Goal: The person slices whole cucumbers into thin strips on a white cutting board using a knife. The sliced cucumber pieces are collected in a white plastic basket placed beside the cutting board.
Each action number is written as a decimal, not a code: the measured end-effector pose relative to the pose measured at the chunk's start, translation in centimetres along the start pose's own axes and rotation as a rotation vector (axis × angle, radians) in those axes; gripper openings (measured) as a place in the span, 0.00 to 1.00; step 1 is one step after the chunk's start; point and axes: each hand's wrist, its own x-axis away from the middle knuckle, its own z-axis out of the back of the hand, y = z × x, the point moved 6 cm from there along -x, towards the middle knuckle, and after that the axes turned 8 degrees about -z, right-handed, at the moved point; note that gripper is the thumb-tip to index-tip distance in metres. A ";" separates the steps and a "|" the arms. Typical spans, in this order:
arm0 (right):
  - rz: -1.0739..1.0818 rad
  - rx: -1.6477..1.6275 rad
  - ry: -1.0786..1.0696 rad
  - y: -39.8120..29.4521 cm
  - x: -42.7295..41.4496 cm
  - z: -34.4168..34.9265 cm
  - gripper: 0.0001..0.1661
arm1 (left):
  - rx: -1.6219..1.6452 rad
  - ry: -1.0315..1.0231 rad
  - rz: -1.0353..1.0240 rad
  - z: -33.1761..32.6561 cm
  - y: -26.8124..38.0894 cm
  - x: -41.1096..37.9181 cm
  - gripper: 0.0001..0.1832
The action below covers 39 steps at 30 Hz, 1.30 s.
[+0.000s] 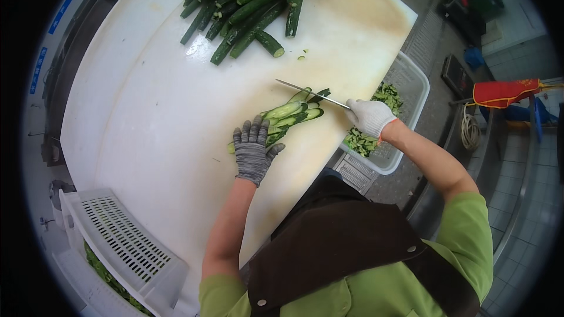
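Observation:
My left hand (252, 152), in a grey knit glove, lies flat over the near end of a bunch of split cucumber lengths (284, 114), its fingers extended and slightly apart. In my right hand (370, 116), which wears a white knit glove with an orange cuff, is a knife (310, 92). Its handle is hidden in my grip. The blade, seen nearly edge-on, crosses over the far end of the cucumber lengths; whether it touches them I cannot tell. A pile of uncut whole cucumbers (255, 4) lies at the far side of the white cutting surface (176, 127).
A translucent plastic bin (416, 110) with chopped cucumber pieces (363, 141) sits below the right edge, under my right forearm. At the lower left stands a white perforated crate (123, 233) with greens inside. Small cucumber scraps (301, 57) lie near the pile.

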 end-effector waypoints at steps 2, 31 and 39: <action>-0.003 0.010 0.008 -0.3 0.0 0.1 0.15 | 0.032 0.013 0.002 0.8 0.3 -0.2 0.40; 0.043 -0.098 0.072 -12.0 2.7 0.1 0.14 | 0.252 0.384 -0.046 1.2 -1.7 3.6 0.19; -0.111 -0.321 0.135 -10.3 2.8 0.3 0.15 | 0.371 0.229 -0.022 1.5 -4.7 -3.1 0.21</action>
